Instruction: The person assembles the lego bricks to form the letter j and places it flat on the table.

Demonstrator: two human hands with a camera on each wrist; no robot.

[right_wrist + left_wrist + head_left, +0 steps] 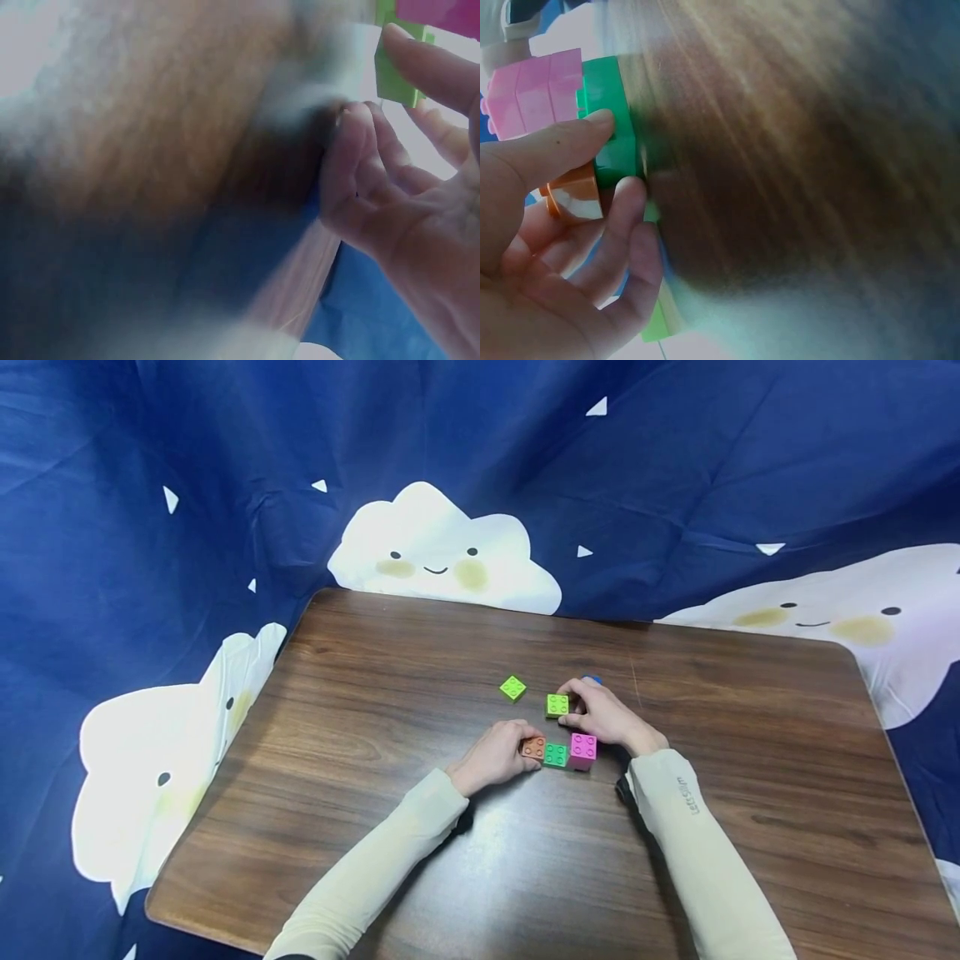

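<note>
My left hand (495,756) grips a row of joined building bricks by its left end, fingers around the orange brick (533,747). In the left wrist view the thumb lies against the green brick (615,150), which carries the orange brick and a taller pink stack (540,90). Just behind the row, my right hand (606,714) pinches a lime-green brick (557,705) between thumb and fingers. That brick (394,71) shows beside the thumb in the right wrist view.
Another lime-green brick (513,687) lies on the wooden table (390,693), behind the left hand. A blue brick (594,679) peeks out behind the right hand, mostly hidden. A blue curtain with clouds (442,556) hangs along the table's far edge.
</note>
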